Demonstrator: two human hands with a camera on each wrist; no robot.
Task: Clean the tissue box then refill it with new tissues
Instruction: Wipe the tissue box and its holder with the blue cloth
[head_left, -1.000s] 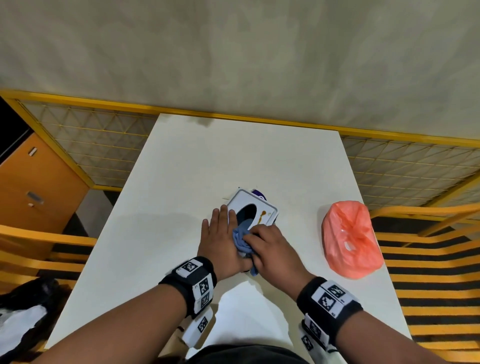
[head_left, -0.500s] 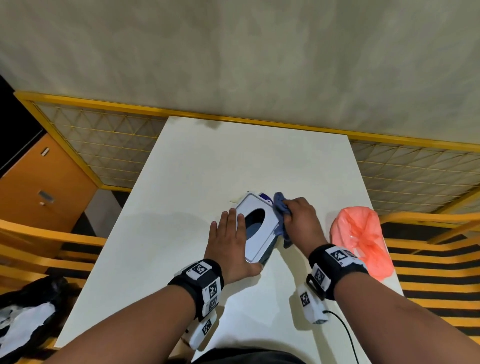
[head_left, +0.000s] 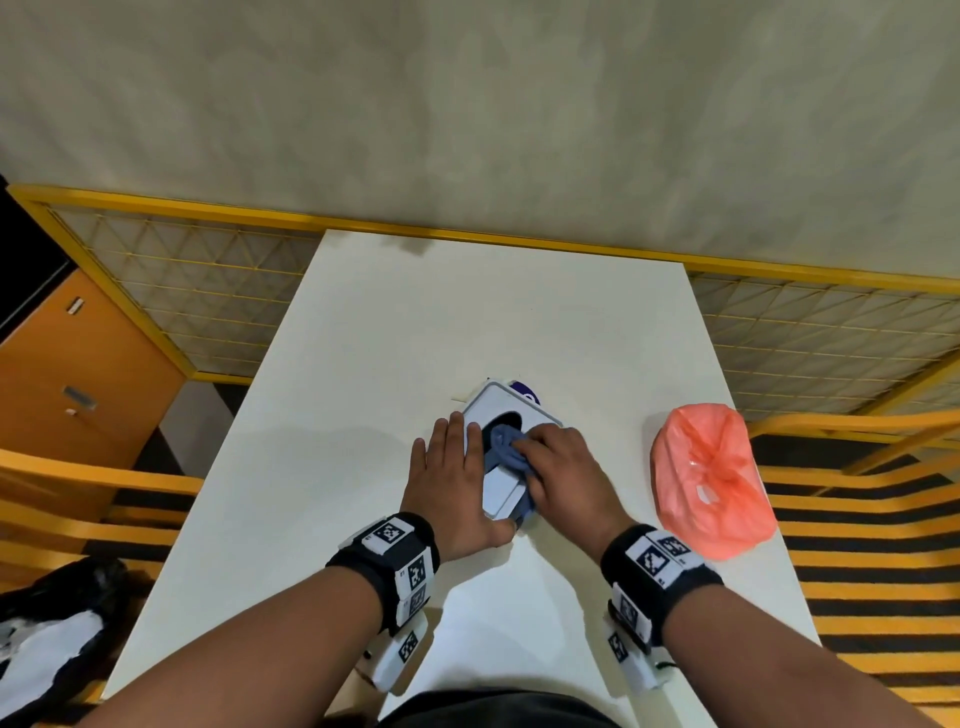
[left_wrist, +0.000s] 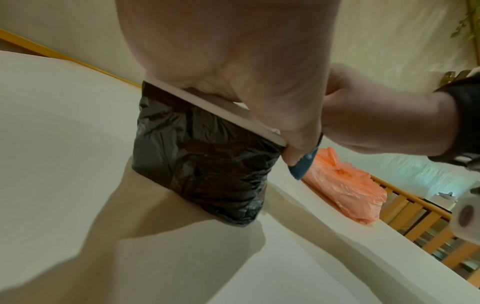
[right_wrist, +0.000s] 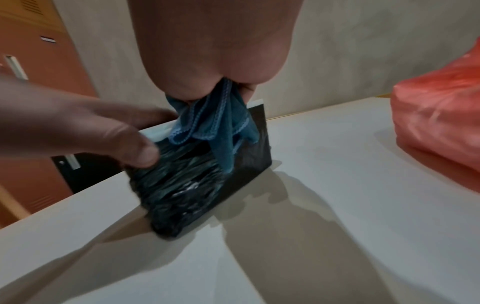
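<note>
Mid-desk (head_left: 363, 364), tissue box (head_left: 501, 402) steadied under flat left hand (head_left: 449, 486); right hand (head_left: 563, 478) bunched around blue cloth (head_left: 506, 449), rubbing the lid by its opening. Risk: box skidding or tipping if pressed unevenly. Just right, orange bag (head_left: 709, 478), near enough to bump.

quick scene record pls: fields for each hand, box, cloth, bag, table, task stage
left hand: fingers flat on the box's left side, thumb at its near corner, steadying it
right hand: grip on the cloth, pressing it on the box top
box: white top with oval opening, dark sides, upright on the table
cloth: blue, bunched, over the opening, one end trailing over the near edge
bag: orange plastic, tied, right of the box, apart from it
table: white
stage: wiping; refill not yet begun
</note>
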